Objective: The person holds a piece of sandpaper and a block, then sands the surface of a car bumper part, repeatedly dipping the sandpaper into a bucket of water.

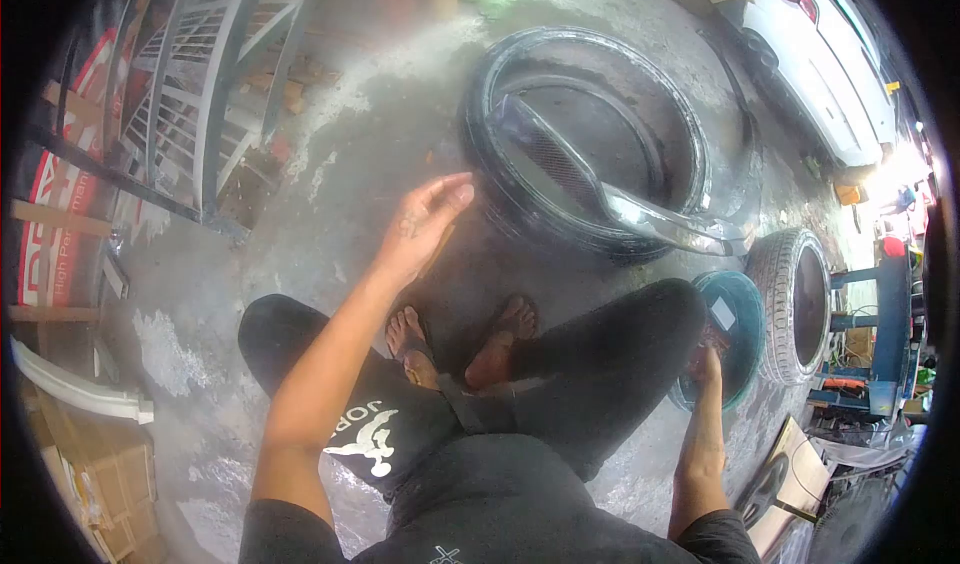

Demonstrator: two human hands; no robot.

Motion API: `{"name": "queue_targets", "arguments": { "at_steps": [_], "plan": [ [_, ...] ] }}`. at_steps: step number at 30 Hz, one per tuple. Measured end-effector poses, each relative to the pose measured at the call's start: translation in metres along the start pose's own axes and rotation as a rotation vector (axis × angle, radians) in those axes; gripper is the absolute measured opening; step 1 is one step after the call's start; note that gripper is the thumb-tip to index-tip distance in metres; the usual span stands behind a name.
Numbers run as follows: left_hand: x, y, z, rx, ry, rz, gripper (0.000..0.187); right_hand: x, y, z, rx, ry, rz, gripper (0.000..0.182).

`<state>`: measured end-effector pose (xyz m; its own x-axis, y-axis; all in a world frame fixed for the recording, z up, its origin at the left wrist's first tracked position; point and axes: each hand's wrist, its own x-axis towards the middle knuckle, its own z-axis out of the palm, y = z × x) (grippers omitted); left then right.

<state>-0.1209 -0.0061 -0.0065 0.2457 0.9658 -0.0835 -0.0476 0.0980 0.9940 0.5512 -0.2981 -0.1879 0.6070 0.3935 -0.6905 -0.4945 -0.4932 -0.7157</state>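
Note:
My left hand (428,226) hovers over the floor just left of a big black tyre (480,154), its fingers stretched out and holding nothing that I can see. Across the tyre lies a long, curved, glossy dark car trim piece (640,212) with a mesh panel; its wet-looking end reaches past the tyre's right rim. My right hand (706,364) is down inside a green bucket (745,364) beside my right knee. Its fingers are hard to make out there, near a pale rectangular patch and something reddish in the bucket.
A second tyre (795,309) stands right of the bucket. Metal railings (215,94) are at the upper left, and cardboard boxes (110,474) at the lower left. A white car bumper (825,64) is at the upper right, near a cluttered blue rack (885,314). The concrete floor (330,194) has wet patches.

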Motion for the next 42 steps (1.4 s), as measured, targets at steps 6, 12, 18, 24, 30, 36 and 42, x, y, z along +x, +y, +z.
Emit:
{"name": "queue_targets", "arguments": {
  "at_steps": [6,12,18,24,30,36,42],
  "plan": [
    [0.019,-0.001,0.041,0.09,-0.086,0.119,0.052,-0.032,-0.118,0.039,0.643,-0.649,-0.333,0.016],
    [0.076,0.076,0.158,-0.457,-0.182,-0.082,0.046,-0.232,-0.25,0.331,0.005,-0.978,-0.336,0.048],
    [0.069,0.07,0.118,-0.82,0.029,-0.077,0.036,-0.326,-0.234,0.48,-0.515,-1.078,-0.663,0.066],
    [0.029,-0.021,0.005,-0.537,0.402,-0.095,0.045,-0.261,-0.146,0.533,-0.942,-0.706,-1.197,0.085],
    [0.045,-0.103,0.006,0.062,0.784,0.058,0.052,-0.195,-0.092,0.573,-1.229,-0.85,-1.164,0.075],
    [0.078,-0.159,0.06,0.281,0.878,0.266,0.046,-0.172,-0.084,0.583,-1.25,-0.901,-1.121,0.072],
    [0.103,-0.143,0.091,0.293,0.948,0.407,0.038,-0.185,-0.094,0.584,-1.256,-0.908,-1.099,0.068]
  ]
}}
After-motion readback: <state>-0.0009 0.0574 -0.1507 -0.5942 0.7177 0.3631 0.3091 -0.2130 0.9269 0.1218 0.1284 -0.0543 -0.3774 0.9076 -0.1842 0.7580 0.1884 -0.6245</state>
